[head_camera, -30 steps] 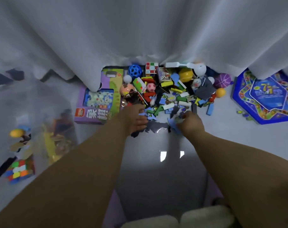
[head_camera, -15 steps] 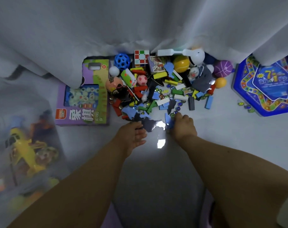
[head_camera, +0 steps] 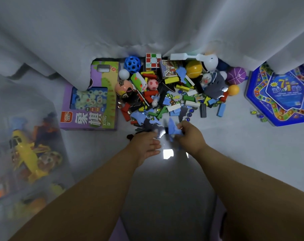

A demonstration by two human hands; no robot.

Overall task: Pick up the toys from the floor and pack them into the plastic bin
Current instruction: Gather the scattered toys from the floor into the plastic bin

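A heap of toys (head_camera: pixel 170 91) lies on the pale floor under a white curtain: balls, coloured blocks, marbles, a puzzle cube, flat blue and dark foam shapes. My right hand (head_camera: pixel 189 134) is at the heap's near edge, fingers closed on blue foam pieces (head_camera: pixel 173 130). My left hand (head_camera: pixel 145 145) hovers beside it, fingers apart and extended, holding nothing, its fingertips near dark foam shapes (head_camera: pixel 147 126). The clear plastic bin (head_camera: pixel 26 153) stands at the left, with a yellow toy plane (head_camera: pixel 24 152) and other toys inside.
A purple chess box (head_camera: pixel 90 101) lies left of the heap. A blue hexagonal board-game box (head_camera: pixel 283 94) lies at the right, with loose marbles (head_camera: pixel 257 114) beside it. The white curtain (head_camera: pixel 147 26) hangs over the back of the heap. Bare floor lies in front.
Both hands have drawn back from the heap towards me. My right hand has lifted blue foam pieces off the floor. The view has swung left, showing more of the bin.
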